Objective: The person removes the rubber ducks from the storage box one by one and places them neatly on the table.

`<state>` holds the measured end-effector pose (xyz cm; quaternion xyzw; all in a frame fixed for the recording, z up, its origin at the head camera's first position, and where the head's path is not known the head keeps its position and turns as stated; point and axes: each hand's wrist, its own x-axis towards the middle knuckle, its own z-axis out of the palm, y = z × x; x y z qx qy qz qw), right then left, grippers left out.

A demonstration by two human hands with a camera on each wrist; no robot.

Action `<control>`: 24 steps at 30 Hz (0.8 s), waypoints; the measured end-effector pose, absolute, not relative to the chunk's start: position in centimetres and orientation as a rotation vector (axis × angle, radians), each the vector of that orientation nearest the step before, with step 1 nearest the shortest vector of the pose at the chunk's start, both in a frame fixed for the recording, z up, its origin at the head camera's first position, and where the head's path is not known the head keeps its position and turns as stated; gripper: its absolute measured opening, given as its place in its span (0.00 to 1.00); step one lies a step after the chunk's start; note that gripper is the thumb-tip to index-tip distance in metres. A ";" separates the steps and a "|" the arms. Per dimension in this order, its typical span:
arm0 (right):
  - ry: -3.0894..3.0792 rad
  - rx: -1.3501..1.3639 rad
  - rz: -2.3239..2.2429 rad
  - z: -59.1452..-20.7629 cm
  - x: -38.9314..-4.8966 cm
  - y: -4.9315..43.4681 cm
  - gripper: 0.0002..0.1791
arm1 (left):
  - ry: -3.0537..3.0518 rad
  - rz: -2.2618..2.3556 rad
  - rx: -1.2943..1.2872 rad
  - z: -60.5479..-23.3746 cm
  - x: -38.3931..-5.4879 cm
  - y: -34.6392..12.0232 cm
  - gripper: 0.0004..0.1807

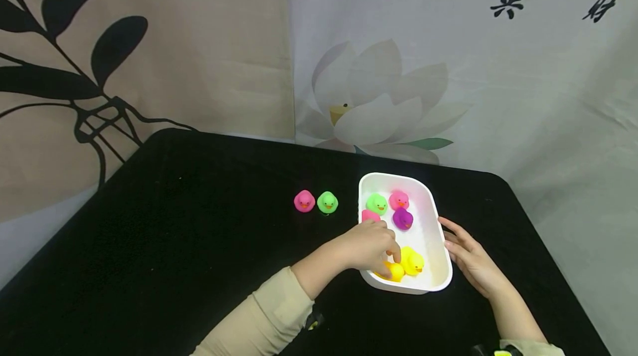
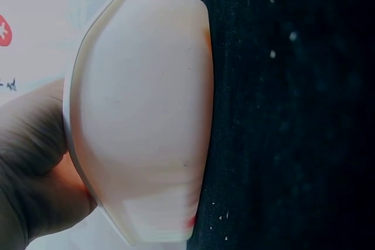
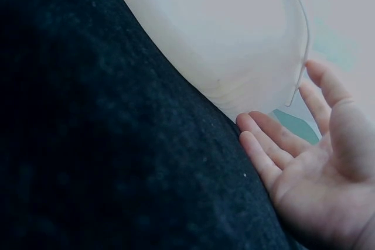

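A white plastic tray (image 1: 427, 234) stands on the black-covered table, holding several rubber ducks. My left hand (image 1: 371, 246) reaches over its left rim, thumb and forefinger bent down around a yellow duck (image 1: 397, 272) near the front. Whether they pinch that duck cannot be made out; the left wrist view shows only the tray's outer wall (image 2: 140, 103) below the hand. Another yellow duck (image 1: 412, 261) sits just right of the fingers. On the tray's right side, my right hand (image 1: 471, 262) has its fingers extended, fingertips at the rim. In the right wrist view its palm (image 3: 322, 197) holds nothing.
Farther back in the tray are a green duck (image 1: 376, 204), a pink duck (image 1: 399, 200), a purple duck (image 1: 402, 218) and a partly hidden pink duck (image 1: 370, 215). Left of the tray, another pink duck (image 1: 304, 201) and green duck (image 1: 327, 202) stand side by side on the table.
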<state>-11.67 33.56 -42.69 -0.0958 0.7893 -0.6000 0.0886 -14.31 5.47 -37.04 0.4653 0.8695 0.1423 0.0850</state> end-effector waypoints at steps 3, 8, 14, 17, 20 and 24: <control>2.352 -0.288 -1.784 -42.7 -11.7 33.6 0.30 | 2.587 0.434 1.394 -37.1 -14.4 5.4 0.18; 2.343 -0.293 -1.796 -42.7 -11.6 33.6 0.29 | 2.551 0.508 1.390 -37.1 -14.6 5.2 0.18; 2.339 -0.303 -1.803 -42.6 -11.6 33.6 0.29 | 2.521 0.579 1.397 -37.1 -14.9 5.0 0.18; 2.341 -0.305 -1.801 -42.6 -11.6 33.6 0.29 | 2.501 0.618 1.411 -37.2 -15.0 5.0 0.18; 2.344 -0.298 -1.796 -42.5 -11.6 33.6 0.29 | 2.479 0.664 1.426 -37.2 -15.1 5.0 0.18; 2.348 -0.283 -1.786 -42.4 -11.7 33.6 0.29 | 2.450 0.720 1.439 -37.0 -15.2 4.9 0.19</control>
